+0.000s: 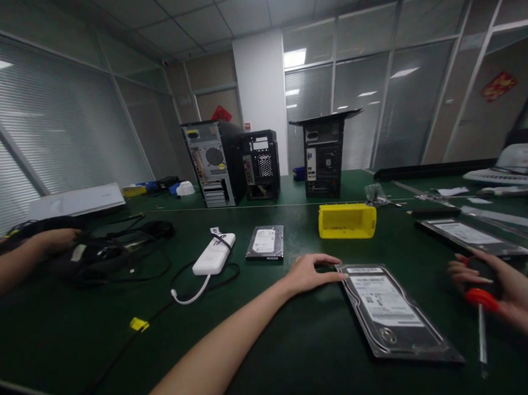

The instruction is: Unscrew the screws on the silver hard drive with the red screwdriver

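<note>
A large hard drive (390,315) with a white label lies flat on the green table in front of me. My left hand (311,273) grips its upper left corner, thumb and forefinger at the edge. On the right, my right hand (488,276) is closed around the red and black handle of a screwdriver (482,339), its shaft pointing down beside the drive. A smaller hard drive (265,243) rests farther back, left of an open yellow plastic bin (347,221). Another hard drive (467,233) lies beyond my right hand.
Three computer towers (212,165) stand at the back. A white power bank (214,254) with a cable lies left of centre. At far left, another person's hand (58,240) is by a black bundle of cables (97,249). Metal strips (502,217) and a white keyboard (508,175) are right.
</note>
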The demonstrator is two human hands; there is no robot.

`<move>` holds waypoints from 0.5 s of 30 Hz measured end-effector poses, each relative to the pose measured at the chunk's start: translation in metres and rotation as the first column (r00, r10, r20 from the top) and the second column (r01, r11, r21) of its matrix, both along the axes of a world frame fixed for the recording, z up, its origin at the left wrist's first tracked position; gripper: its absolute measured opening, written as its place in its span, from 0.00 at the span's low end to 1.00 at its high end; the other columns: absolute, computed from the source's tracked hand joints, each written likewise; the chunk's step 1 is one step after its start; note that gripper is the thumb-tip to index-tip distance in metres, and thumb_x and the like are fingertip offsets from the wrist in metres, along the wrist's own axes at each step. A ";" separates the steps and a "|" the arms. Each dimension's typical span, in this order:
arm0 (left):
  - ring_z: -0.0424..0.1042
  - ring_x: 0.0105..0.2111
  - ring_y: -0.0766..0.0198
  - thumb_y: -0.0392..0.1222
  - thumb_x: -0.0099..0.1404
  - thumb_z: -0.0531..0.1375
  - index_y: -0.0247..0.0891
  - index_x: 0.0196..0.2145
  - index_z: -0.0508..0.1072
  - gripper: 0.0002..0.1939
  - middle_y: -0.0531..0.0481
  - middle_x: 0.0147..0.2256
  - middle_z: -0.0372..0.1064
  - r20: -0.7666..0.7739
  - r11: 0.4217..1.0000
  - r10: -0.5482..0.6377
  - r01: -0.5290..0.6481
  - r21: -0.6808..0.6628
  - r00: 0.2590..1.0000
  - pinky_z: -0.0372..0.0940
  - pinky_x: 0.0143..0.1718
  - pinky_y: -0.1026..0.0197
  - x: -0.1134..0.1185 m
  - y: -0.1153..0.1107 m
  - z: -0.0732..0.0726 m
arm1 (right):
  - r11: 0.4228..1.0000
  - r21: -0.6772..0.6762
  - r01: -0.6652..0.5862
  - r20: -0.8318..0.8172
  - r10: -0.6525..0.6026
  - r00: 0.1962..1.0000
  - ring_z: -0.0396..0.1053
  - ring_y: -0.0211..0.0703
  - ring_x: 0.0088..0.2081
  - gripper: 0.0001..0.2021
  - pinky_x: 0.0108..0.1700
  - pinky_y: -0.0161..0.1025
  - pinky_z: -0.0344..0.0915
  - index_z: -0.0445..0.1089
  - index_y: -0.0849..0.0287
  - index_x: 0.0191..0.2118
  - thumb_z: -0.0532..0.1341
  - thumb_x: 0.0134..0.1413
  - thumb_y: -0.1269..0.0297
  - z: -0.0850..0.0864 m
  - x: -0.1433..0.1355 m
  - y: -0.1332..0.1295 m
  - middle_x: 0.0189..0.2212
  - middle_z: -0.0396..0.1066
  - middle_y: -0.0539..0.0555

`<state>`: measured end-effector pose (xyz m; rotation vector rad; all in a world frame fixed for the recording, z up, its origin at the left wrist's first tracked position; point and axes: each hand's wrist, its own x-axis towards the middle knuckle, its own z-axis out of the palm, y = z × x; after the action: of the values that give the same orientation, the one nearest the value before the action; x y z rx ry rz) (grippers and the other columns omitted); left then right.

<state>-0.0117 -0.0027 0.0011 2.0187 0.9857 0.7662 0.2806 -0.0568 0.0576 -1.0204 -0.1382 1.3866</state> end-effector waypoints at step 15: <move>0.73 0.43 0.58 0.52 0.62 0.59 0.38 0.40 0.78 0.17 0.47 0.41 0.76 -0.041 0.982 0.175 -0.172 0.074 0.984 0.64 0.46 0.60 0.011 -0.004 0.001 | 0.996 -0.084 0.028 0.168 -0.014 0.986 0.68 0.37 0.16 0.09 0.15 0.31 0.69 0.64 0.58 0.37 0.49 0.54 0.73 0.002 -0.008 0.000 0.26 0.63 0.54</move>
<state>-0.0006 -0.0064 0.0017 2.0374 1.1897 0.8596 0.2726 -0.0569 0.0600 -1.2073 -0.1926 1.2960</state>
